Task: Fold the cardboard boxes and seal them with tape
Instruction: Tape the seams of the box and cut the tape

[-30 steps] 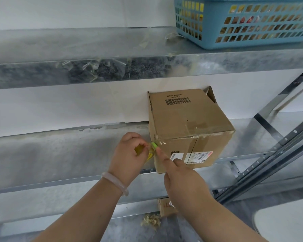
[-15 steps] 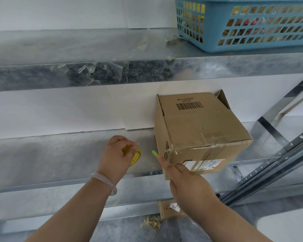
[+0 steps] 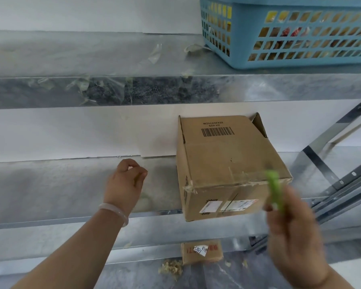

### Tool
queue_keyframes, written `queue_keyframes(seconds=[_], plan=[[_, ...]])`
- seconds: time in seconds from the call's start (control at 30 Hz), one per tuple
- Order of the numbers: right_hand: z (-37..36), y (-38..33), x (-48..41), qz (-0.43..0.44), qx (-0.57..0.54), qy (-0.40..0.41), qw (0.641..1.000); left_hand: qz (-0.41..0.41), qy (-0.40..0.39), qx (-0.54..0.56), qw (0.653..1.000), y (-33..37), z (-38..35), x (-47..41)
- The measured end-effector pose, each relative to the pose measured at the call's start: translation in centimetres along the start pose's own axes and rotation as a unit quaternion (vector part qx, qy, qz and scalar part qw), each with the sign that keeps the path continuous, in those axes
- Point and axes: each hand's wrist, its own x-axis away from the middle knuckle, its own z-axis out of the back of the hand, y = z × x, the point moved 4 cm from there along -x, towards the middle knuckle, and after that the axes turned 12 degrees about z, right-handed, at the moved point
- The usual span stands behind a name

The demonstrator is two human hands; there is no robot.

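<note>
A brown cardboard box with a barcode on top sits on the middle metal shelf. Clear tape runs along its front top edge, and one flap sticks up at its back right corner. My left hand hovers over the shelf left of the box, apart from it. Its fingers are curled with thumb and forefinger touching, and nothing shows in it. My right hand is blurred in front of the box's right corner and grips a slim green tool that points upward.
A blue plastic basket stands on the upper shelf, whose front edge carries several scraps of clear tape. Slanted metal braces cross on the right. A small cardboard box and shreds lie on the floor below.
My right hand pulled back from the box's front left corner, moving right and toward me with the green tool. My left hand drew away leftward, and the yellow roll it held no longer shows.
</note>
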Motion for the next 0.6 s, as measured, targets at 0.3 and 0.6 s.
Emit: queue_keyframes(seconds=[0.3, 0.6], plan=[[2.9, 17.0, 3.5, -0.448, 0.211, -0.147, 0.857, -0.09, 0.017, -0.177, 0.98, -1.6, -5.6, 2.3], [-1.3, 19.7, 5.1, -0.479, 0.249, -0.348, 0.767, -0.096, -0.002, -0.223, 0.97, -2.5, -7.9, 5.6]])
